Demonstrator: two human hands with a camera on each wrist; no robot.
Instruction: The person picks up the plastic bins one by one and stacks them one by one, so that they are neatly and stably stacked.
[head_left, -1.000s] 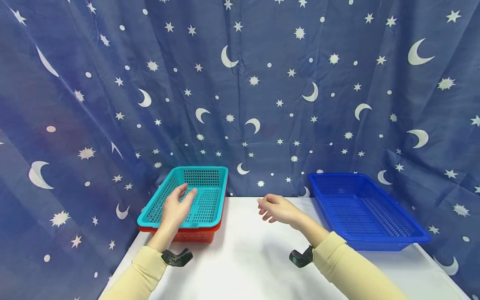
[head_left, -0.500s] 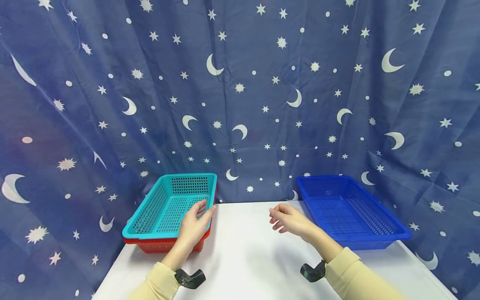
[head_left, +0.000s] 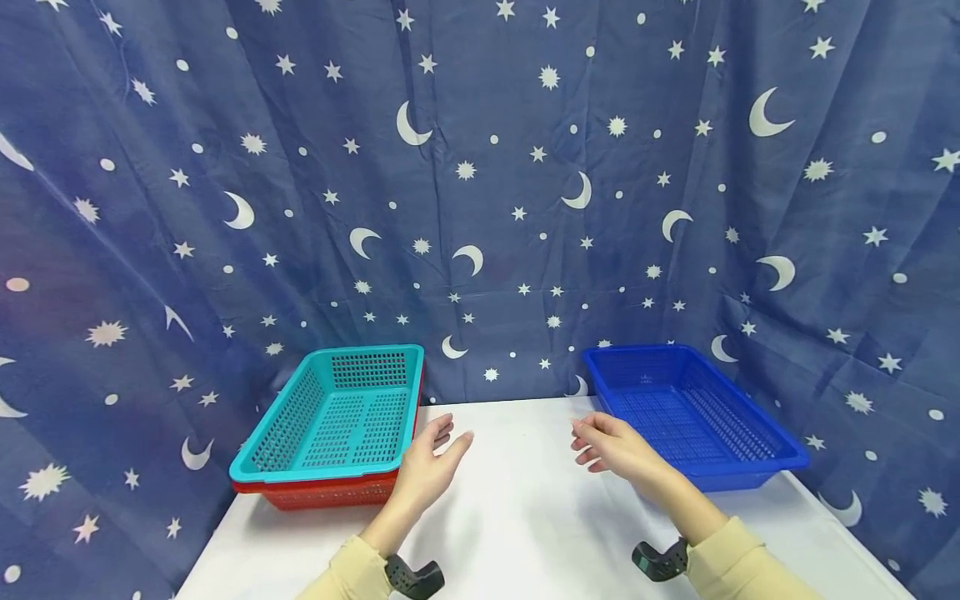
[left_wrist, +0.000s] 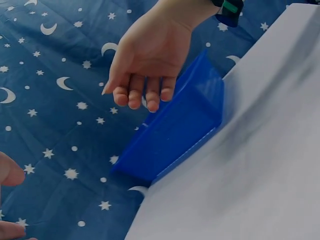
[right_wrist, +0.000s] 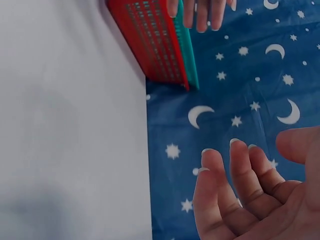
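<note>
My left hand point(head_left: 429, 467) hovers over the white table just right of the stacked baskets, its fingers and thumb relaxed and apart with nothing between them. The top basket is teal point(head_left: 262, 442) with perforated walls; it sits in a red basket point(head_left: 330, 493). My right hand point(head_left: 618, 448) hangs loosely curled and bare in front of a blue basket point(head_left: 750, 467) at the right. In the right wrist view, the fingers of the right hand point(right_wrist: 250, 195) hold nothing. The insides of the teal and blue baskets show bare perforated bottoms.
A white table point(head_left: 510, 533) runs between the two basket spots. Behind it hangs a dark blue curtain point(head_left: 502, 217) with white moons and stars. A black device point(head_left: 415, 579) is strapped on the left wrist, and another point(head_left: 660, 562) on the right.
My left hand has moved rightward, from over the teal basket to beside it. The right hand has drifted slightly right. The view has also shifted, and the baskets appear further left.
</note>
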